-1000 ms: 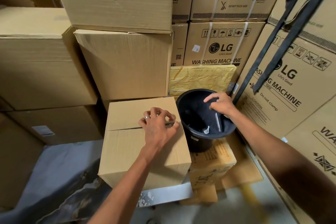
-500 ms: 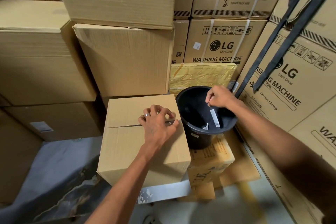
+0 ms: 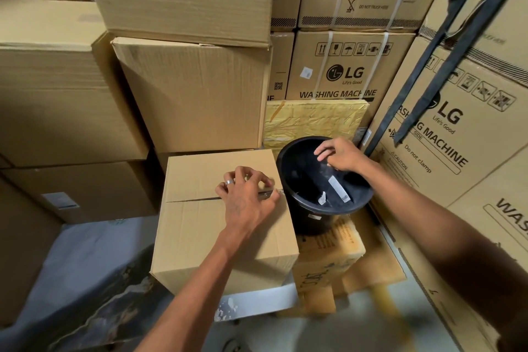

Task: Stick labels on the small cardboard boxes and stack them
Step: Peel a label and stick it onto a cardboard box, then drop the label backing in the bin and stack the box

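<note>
The small cardboard box [image 3: 225, 220] sits in the middle, in front of stacked larger cartons [image 3: 194, 94]. The left hand [image 3: 247, 197] rests on its top seam, fingers curled around a thin metal tool [image 3: 270, 194]. Just right of the box stands a black bucket [image 3: 320, 180] with white label strips [image 3: 338, 188] inside. The right hand [image 3: 341, 154] hovers over the bucket's rim, fingers bent together; whether they pinch anything cannot be told.

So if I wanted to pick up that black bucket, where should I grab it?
Probably by the rim of the black bucket, coming from above. It stands upright with its mouth open, and the lip flares out wider than the body. Boxes crowd its sides, and the right hand already hovers over the mouth.
</note>
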Tool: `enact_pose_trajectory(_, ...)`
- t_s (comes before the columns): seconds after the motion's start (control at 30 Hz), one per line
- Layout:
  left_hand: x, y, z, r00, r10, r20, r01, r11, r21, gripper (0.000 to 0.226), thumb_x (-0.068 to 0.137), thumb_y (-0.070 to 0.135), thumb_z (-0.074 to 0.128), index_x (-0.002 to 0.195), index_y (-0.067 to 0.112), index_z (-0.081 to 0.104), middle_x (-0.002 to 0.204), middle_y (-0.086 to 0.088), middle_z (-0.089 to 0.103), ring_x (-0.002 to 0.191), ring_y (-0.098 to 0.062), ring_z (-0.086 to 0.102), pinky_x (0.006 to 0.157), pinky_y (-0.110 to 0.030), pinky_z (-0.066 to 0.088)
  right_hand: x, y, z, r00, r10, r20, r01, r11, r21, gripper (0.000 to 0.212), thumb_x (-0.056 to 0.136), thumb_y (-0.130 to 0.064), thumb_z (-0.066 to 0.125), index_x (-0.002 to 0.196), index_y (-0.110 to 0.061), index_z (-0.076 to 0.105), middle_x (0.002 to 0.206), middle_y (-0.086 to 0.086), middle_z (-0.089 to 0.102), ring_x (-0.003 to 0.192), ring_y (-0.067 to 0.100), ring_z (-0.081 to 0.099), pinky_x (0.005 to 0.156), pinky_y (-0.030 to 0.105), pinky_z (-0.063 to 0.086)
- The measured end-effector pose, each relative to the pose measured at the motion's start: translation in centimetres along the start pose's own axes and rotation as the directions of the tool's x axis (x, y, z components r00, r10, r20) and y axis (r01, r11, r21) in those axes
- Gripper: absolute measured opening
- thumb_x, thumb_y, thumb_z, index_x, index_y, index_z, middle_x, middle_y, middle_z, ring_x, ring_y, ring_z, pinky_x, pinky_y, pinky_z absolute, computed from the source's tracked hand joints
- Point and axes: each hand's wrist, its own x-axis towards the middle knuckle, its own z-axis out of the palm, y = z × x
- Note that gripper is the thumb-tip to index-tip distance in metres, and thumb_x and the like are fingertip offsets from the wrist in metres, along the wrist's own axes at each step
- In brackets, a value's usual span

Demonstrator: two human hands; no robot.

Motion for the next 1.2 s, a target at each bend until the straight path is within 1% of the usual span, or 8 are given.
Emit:
enact_pose_trajectory(0.1,0.0,0.0,0.0,1.0,0.002,0.004,-0.002,1.0,0.003,0.028,0.084,0.053,0.067,0.102,0.032,0.071,0.124,0.001,0.047,0.119,-0.023,0.034,0.099,-0.045,0.027,0.1,-0.1,0.2,0.995,-0.094,0.042,0.1,0.983,-0.152,0.045,0.08,0.022,0.053,0.098,-0.011,0.079,0.092,0.003,0.076,0.087,0.013,0.072,0.089,0.033,0.06)
enact_pose_trajectory(0.23,0.0,0.0,0.0,1.0,0.0,0.0,0.0,1.0,0.003,0.027,0.085,0.052,0.067,0.102,0.032,0.071,0.125,0.002,0.048,0.119,-0.024,0.035,0.099,-0.045,0.026,0.3,-1.1,-0.2,0.983,-0.177,0.053,0.184,0.924,-0.335,0.041,0.079,0.017,0.063,0.104,-0.013,0.078,0.095,0.0,0.073,0.09,0.015,0.07,0.086,0.031,0.059)
enact_pose_trajectory(0.33,0.0,0.0,0.0,1.0,-0.007,0.002,0.007,1.0,0.001,0.027,0.084,0.052,0.067,0.102,0.032,0.071,0.125,0.002,0.048,0.12,-0.024,0.035,0.1,-0.045,0.026,0.3,-1.7,-0.4,0.98,-0.193,0.045,0.196,0.911,-0.363,0.04,0.08,0.014,0.062,0.1,-0.016,0.078,0.09,-0.004,0.071,0.087,0.014,0.069,0.086,0.034,0.059)
enact_pose_trajectory(0.47,0.0,0.0,0.0,1.0,0.0,-0.006,0.0,1.0,0.003,0.027,0.084,0.052,0.067,0.103,0.032,0.071,0.124,0.001,0.049,0.12,-0.024,0.035,0.099,-0.045,0.026,0.4,-2.1,-0.6,0.982,-0.189,0.03,0.189,0.936,-0.296,0.038,0.084,0.01,0.057,0.093,-0.02,0.079,0.093,-0.005,0.074,0.087,0.011,0.068,0.088,0.037,0.06)
enact_pose_trajectory(0.7,-0.1,0.0,0.0,1.0,0.013,-0.012,-0.013,1.0,-0.001,0.028,0.084,0.051,0.066,0.103,0.031,0.071,0.124,0.0,0.049,0.12,-0.024,0.036,0.096,-0.043,0.026,-2.0,-3.3,0.0,0.984,-0.148,0.095,0.152,0.988,-0.033,0.027,0.092,0.005,0.061,0.098,-0.014,0.08,0.091,0.001,0.078,0.086,0.009,0.073,0.086,0.022,0.056)
enact_pose_trajectory(0.93,0.0,-0.2,-1.2,0.998,0.032,0.053,-0.029,0.997,-0.065,0.023,0.089,0.043,0.065,0.106,0.032,0.076,0.125,0.003,0.055,0.122,-0.024,0.04,0.095,-0.041,0.026,-6.6,-6.4,2.2,0.969,-0.207,0.134,0.177,0.962,0.209,0.012,0.092,-0.009,0.072,0.1,-0.014,0.078,0.085,0.001,0.079,0.083,0.015,0.076,0.073,0.028,0.062)
enact_pose_trajectory(1.1,-2.1,-2.1,-3.2,1.0,0.024,0.016,-0.022,0.997,-0.073,0.025,0.089,0.039,0.066,0.112,0.033,0.073,0.129,0.005,0.06,0.122,-0.023,0.046,0.093,-0.039,0.027,-10.2,-8.7,4.7,0.954,-0.264,0.141,0.243,0.959,0.149,0.015,0.091,-0.019,0.074,0.105,-0.024,0.077,0.099,-0.011,0.075,0.095,0.004,0.07,0.088,0.024,0.055)
enact_pose_trajectory(1.2,-4.4,-3.5,-4.4,0.999,-0.03,-0.038,0.029,0.999,-0.03,0.03,0.087,0.041,0.067,0.115,0.031,0.072,0.133,0.004,0.057,0.126,-0.022,0.042,0.094,-0.038,0.025,-12.1,-9.2,6.4,0.964,-0.234,0.129,0.223,0.97,0.093,0.029,0.089,-0.027,0.075,0.118,-0.026,0.072,0.118,-0.008,0.063,0.108,0.009,0.064,0.095,0.027,0.053)
